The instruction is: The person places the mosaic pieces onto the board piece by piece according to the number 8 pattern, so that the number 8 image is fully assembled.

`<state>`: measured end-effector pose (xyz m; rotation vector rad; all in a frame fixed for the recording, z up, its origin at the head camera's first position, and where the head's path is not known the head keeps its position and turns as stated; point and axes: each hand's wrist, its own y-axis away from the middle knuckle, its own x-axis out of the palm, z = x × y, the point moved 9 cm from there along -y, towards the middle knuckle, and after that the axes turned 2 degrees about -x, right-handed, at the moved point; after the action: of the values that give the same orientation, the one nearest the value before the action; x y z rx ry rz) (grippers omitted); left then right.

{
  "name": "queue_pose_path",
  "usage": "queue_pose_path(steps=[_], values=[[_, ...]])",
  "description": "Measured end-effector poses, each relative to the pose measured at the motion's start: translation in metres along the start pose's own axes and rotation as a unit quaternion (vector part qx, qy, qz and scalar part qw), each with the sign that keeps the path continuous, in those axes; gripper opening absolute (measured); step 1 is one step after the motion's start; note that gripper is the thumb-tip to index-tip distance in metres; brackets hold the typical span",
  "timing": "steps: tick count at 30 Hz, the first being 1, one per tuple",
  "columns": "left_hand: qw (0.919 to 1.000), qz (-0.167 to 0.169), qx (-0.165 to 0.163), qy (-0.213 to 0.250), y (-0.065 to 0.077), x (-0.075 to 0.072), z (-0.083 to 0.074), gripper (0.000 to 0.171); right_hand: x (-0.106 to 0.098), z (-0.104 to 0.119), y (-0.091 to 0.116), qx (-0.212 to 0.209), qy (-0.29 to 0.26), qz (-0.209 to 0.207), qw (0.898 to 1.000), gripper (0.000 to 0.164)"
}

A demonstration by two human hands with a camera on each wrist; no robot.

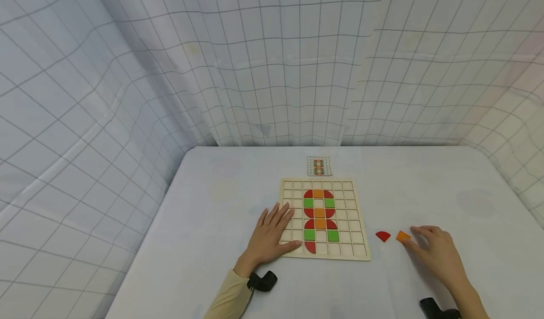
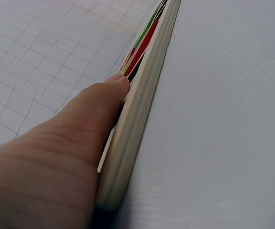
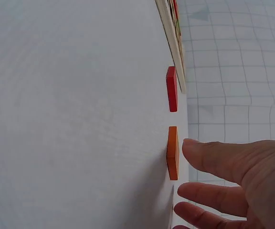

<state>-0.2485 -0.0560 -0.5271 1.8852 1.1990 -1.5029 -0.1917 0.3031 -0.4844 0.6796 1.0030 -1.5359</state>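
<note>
A square wooden grid board [image 1: 346, 250] lies on the table, with several red quarter-round, green square and orange square tiles set in its middle columns. My left hand [image 1: 269, 236] rests flat with spread fingers on the board's left side; in the left wrist view its thumb [image 2: 97, 102] lies along the front edge. To the right of the board, my right hand [image 1: 439, 255] hovers beside an orange square tile [image 1: 403, 236]. Its thumb is close to that tile in the right wrist view, and the other fingers stand apart from it. A red quarter-round tile [image 1: 383, 236] lies between the orange tile and the board.
Behind the board lies a small card [image 1: 318, 166] printed with a similar coloured pattern on a grid. A white cloth covers the table [image 1: 212, 205]. White curtains [image 1: 276, 73] with dark grid lines hang behind it and at both sides.
</note>
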Motion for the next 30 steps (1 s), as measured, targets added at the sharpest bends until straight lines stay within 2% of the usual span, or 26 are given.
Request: queue_pose_path(steps=[10, 13, 19, 30], values=[[0.9998, 0.016, -0.012, 0.001, 0.0001, -0.0011, -0.0003, 0.084, -0.0001, 0.0052, 0.0031, -0.007, -0.003, -0.016, 1.000, 0.021], [0.9998, 0.016, -0.013, -0.003, 0.0000, -0.0013, -0.0003, 0.084, 0.0000, 0.0055, 0.0027, -0.007, -0.006, -0.015, 1.000, 0.021], [0.9998, 0.015, -0.009, -0.009, 0.0000, -0.0004, -0.0003, 0.084, 0.0022, 0.0012, 0.0036, 0.024, -0.021, 0.007, 0.999, 0.019], [0.9999, 0.008, -0.005, -0.012, 0.0002, -0.0019, -0.0010, 0.084, -0.0032, -0.0001, 0.0079, 0.045, -0.069, -0.024, 0.996, 0.017]])
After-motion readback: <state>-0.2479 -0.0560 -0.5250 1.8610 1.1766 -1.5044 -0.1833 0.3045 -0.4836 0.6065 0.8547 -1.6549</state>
